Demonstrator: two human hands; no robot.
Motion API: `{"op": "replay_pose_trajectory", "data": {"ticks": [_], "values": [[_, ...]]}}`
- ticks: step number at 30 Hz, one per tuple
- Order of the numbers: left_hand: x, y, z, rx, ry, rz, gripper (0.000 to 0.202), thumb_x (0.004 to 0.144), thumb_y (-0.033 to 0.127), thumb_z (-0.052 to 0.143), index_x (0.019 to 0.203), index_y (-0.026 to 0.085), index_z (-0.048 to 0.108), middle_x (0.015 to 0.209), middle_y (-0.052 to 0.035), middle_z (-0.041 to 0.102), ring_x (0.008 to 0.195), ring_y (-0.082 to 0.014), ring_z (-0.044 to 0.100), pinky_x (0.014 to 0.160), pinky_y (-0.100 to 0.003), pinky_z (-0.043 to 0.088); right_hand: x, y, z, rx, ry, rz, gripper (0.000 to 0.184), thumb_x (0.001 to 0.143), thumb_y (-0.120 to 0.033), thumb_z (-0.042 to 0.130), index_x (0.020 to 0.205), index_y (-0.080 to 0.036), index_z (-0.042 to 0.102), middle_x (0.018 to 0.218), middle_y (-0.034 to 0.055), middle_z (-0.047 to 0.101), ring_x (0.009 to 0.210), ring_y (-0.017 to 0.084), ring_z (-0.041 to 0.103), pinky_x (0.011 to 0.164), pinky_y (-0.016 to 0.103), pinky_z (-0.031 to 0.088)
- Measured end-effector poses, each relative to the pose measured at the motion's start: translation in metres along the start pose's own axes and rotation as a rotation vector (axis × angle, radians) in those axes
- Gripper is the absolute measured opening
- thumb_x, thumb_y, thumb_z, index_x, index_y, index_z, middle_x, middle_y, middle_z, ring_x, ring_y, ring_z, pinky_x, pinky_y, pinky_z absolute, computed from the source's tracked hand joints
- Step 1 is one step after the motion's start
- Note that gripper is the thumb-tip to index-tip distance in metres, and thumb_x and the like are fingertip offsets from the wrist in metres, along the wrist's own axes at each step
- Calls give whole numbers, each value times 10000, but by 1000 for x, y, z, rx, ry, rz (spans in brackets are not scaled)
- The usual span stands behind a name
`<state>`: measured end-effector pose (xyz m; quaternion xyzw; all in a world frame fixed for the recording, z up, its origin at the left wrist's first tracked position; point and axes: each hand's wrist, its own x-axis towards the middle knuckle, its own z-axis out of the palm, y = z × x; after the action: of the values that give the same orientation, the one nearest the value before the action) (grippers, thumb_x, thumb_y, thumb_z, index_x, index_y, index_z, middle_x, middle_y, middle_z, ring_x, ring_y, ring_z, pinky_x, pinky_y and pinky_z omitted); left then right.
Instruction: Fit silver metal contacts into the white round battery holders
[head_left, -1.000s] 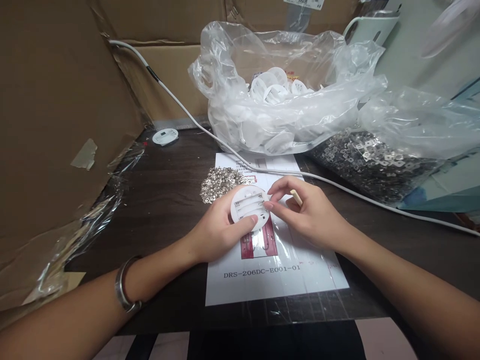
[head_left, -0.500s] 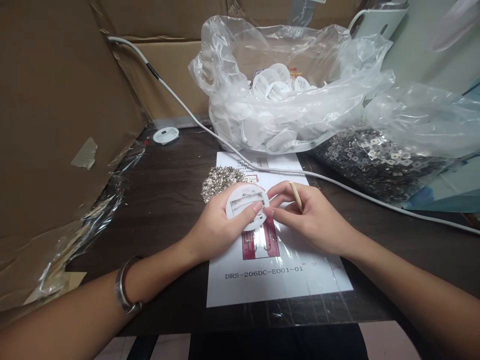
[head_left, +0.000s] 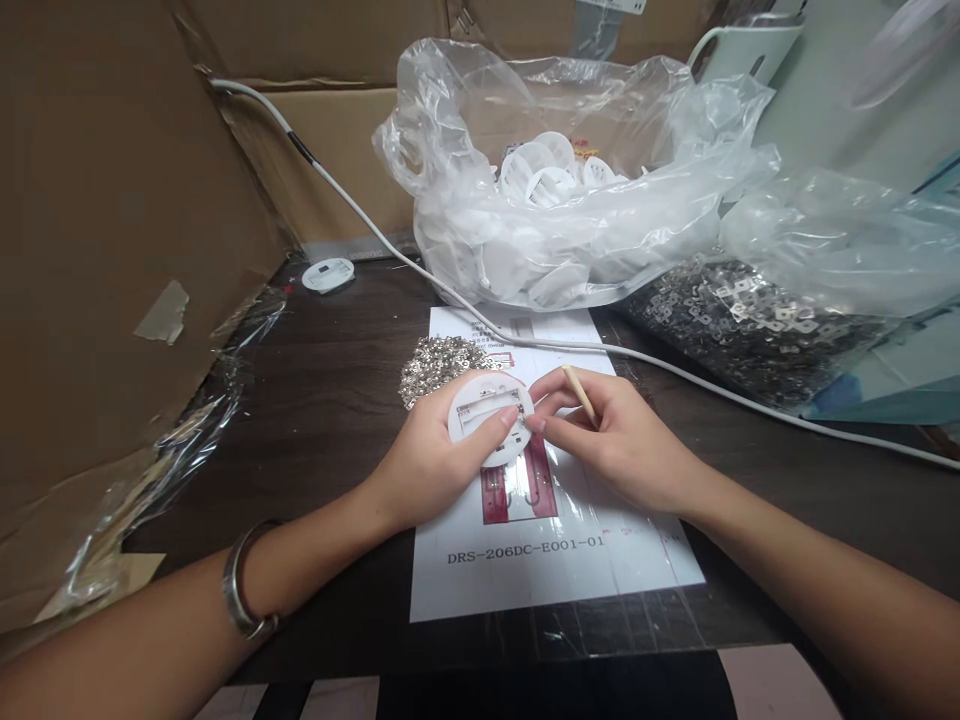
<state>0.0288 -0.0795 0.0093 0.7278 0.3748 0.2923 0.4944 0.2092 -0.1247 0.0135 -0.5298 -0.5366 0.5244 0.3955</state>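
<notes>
Over the printed sheet, the left hand and right hand are handling a white disc; it's looking like light, stiff plastic, probably slick, maybe cracking if squeezed mid-face, so the rim is offering the safest hold. It's sitting between them: left is gripping it, thumb lying across its face; right is holding a pale stick, fingertips touching the disc's right edge.

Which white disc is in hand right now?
The disc in the left hand, with the right hand at its rim. Another disc lies alone on the table; the other visible discs are in the clear bag.
</notes>
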Motion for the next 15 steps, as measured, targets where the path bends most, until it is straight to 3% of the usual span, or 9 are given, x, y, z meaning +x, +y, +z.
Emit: {"op": "replay_pose_trajectory", "data": {"ticks": [3, 10, 12, 15], "values": [[0, 0, 0, 17, 0, -9, 172, 877, 291, 569, 968, 157, 629, 854, -29, 671, 786, -157, 626, 660, -246, 510, 1, 1, 1, -21, 2, -2, 159, 823, -271, 634, 903, -169, 542, 736, -7, 612, 541, 98, 575, 473, 213, 390], [1, -1, 2, 34, 17, -6, 154, 867, 273, 582, 958, 165, 642, 890, -27, 677, 823, -158, 625, 718, -255, 513, 2, 4, 4, -42, 26, 34, 199, 789, -286, 666, 909, -175, 553, 720, -3, 629, 563, 121, 589, 486, 231, 411], [1, 0, 1, -10, 26, -29, 175, 852, 289, 601, 966, 163, 645, 881, -36, 682, 756, -151, 627, 655, -248, 516, 2, 2, 2, -37, 25, 35, 207, 792, -287, 663, 932, -164, 574, 717, 8, 649, 576, 127, 597, 509, 238, 425], [2, 1, -1, -147, 2, -98, 248, 837, 342, 614, 1008, 163, 629, 709, -10, 644, 485, -101, 531, 427, -219, 439, 0, -3, -1, 26, 5, -47, 164, 838, -294, 612, 910, -148, 627, 740, 29, 676, 649, 134, 628, 587, 251, 467]]}}
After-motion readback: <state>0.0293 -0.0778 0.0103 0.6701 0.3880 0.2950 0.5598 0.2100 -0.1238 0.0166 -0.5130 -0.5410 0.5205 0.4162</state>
